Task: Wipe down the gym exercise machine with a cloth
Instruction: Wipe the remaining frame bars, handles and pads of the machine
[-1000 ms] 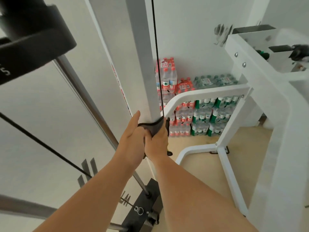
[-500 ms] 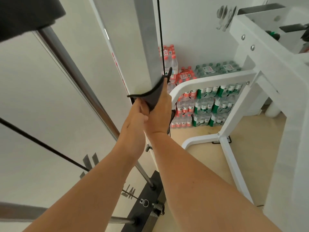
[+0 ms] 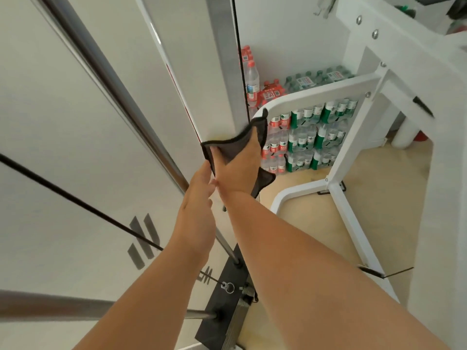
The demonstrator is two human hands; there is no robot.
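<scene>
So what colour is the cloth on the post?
The cloth is dark grey with a black edge; the head view shows it.

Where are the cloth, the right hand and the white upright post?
cloth (image 3: 228, 151), head view, dark fold just below its top edge.
right hand (image 3: 240, 170), head view, back of the hand.
upright post (image 3: 222, 72), head view, shaded face above the cloth.

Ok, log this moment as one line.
right hand: holds cloth against white upright post | left hand: open, just below cloth | step: wiping post
</scene>
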